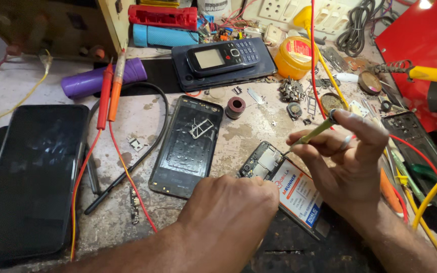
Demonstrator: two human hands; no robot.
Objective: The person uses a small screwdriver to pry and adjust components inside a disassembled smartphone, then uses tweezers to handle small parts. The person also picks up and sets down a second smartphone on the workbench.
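Closest to me, my left hand point(231, 202) presses down on the near-left edge of the opened phone point(284, 189), its fingers curled narrow and bunched against the casing to pin it to the worktop point(251, 129). That phone is my landmark: it lies with its long axis slanting from far-left to near-right, the exposed circuit board end pointing away from me and the labelled battery toward me. My right hand point(347, 162) hangs over the phone's right side, fingers pinched around a slim green-handled screwdriver point(315, 131), whose shaft slopes down and leftward so the tip meets the board at the phone's far end. So the working spot sits just left of my right fingers and just beyond my left. Left of the phone rests a black back cover point(185, 146), well apart from both hands.
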